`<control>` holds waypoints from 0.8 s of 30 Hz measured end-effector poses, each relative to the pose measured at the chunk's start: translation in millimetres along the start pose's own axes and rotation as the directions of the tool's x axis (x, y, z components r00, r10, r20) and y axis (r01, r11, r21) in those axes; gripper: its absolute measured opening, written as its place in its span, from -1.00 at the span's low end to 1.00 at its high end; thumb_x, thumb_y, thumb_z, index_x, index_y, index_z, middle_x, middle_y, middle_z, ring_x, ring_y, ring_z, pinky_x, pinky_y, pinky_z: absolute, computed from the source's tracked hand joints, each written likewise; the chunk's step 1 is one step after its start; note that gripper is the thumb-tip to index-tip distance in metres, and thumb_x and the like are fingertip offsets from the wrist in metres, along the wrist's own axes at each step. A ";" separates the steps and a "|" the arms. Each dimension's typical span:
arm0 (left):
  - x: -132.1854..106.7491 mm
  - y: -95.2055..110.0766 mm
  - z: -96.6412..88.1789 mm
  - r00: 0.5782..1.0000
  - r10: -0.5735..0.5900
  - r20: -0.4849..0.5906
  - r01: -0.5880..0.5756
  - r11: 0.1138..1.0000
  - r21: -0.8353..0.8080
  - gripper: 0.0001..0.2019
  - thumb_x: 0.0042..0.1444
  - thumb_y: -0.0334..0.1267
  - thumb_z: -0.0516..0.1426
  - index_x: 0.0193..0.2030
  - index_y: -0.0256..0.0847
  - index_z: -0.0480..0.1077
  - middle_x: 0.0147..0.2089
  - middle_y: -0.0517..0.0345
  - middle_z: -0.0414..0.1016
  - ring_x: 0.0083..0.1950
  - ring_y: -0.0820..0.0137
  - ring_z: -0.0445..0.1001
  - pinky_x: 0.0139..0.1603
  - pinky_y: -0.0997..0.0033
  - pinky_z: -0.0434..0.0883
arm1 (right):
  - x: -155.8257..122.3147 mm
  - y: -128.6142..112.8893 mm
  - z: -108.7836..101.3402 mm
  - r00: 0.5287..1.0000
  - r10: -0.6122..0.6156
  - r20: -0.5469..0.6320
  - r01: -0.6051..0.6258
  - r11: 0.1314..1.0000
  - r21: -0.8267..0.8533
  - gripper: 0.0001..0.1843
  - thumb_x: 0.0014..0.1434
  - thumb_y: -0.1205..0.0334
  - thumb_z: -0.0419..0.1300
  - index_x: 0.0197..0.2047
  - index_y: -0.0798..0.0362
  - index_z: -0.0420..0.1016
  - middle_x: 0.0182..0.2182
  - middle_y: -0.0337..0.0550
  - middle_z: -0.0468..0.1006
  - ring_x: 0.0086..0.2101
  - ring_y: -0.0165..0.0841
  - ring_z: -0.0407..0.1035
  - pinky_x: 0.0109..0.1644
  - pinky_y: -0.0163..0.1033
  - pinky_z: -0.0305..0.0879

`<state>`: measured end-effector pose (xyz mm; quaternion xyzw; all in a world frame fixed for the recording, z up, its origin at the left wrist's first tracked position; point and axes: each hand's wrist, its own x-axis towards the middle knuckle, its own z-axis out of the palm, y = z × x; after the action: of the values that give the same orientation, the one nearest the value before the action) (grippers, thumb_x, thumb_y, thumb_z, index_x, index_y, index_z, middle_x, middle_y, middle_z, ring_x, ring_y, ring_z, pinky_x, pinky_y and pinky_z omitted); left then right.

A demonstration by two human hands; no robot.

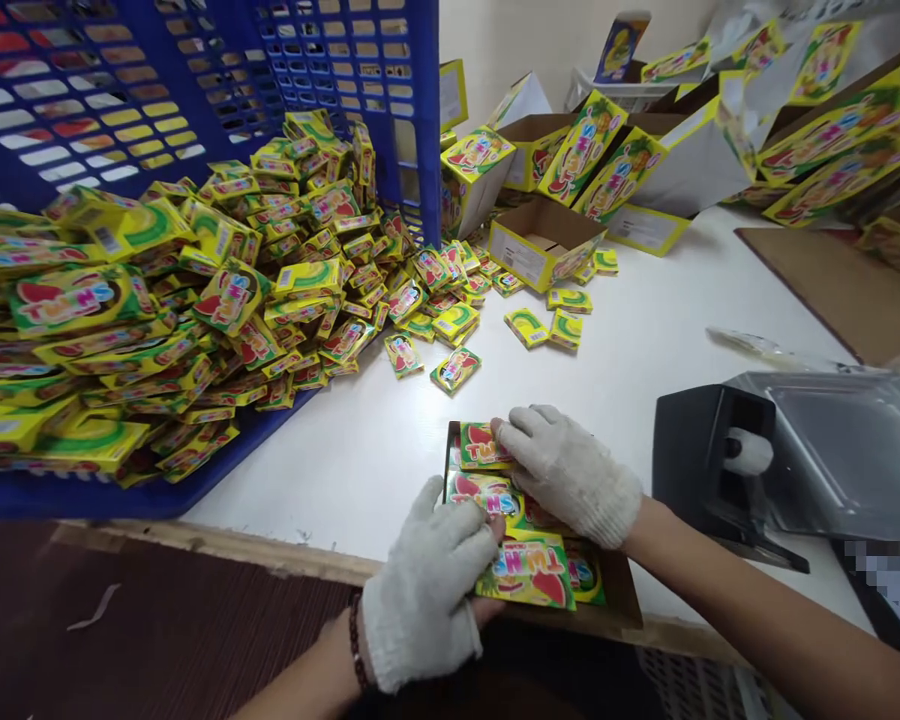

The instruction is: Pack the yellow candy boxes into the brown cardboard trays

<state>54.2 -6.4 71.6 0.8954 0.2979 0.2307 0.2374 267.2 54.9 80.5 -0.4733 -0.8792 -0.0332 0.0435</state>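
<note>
Both of my hands wear whitish knit gloves. My left hand is closed at the near left of an open cardboard tray box, gripping a small yellow-green "TWINS" box by its left end. That box lies tilted over others in the tray. My right hand reaches in from the right, its bent fingers closed on another small box at the tray's far end. Between the hands lies one more small printed box. The fingers partly hide the tray's contents.
A blue plastic crate on the left spills many small boxes onto the white table. Larger yellow display cartons stand at the back. To the right are a black tape dispenser and a clear plastic container.
</note>
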 end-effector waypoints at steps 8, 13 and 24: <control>-6.4 -2.4 6.5 0.999 0.017 -0.043 -0.019 0.999 -0.031 -0.57 0.12 -0.22 0.17 0.12 -0.21 0.24 -0.13 0.03 0.45 -0.10 0.23 0.41 0.19 -0.06 0.21 | 2.6 -6.1 -4.1 0.990 -0.039 0.134 0.038 0.999 0.009 -0.80 0.18 0.40 0.17 -0.11 0.17 0.52 -0.20 0.06 0.47 -0.20 -0.15 0.31 -0.18 -0.09 0.34; -9.0 -2.8 7.6 0.998 0.016 -0.068 -0.019 0.999 -0.037 -0.55 0.10 -0.20 0.19 0.12 -0.23 0.24 -0.09 -0.02 0.46 -0.09 0.21 0.43 0.21 -0.11 0.19 | -4.0 -6.2 -2.9 0.989 -0.125 0.081 0.107 0.975 0.195 -0.76 0.15 0.48 0.14 -0.12 0.18 0.51 -0.03 0.13 0.42 -0.03 -0.16 0.30 0.01 -0.10 0.36; -12.3 -7.8 3.8 0.986 0.030 -0.164 -0.048 0.993 -0.108 -0.46 0.19 -0.11 0.13 0.29 -0.15 0.15 0.03 -0.10 0.46 0.06 0.16 0.44 0.24 -0.15 0.23 | -12.3 7.2 21.2 0.981 0.004 0.196 -0.108 0.846 0.522 -0.53 0.02 0.57 -0.02 -0.07 0.12 0.52 -0.03 0.04 0.49 -0.05 -0.27 0.41 0.08 -0.12 0.37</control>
<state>44.2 -9.9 61.0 0.8646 0.2851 0.3239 0.2574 279.0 50.7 58.2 -0.4693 -0.8400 0.2568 0.0903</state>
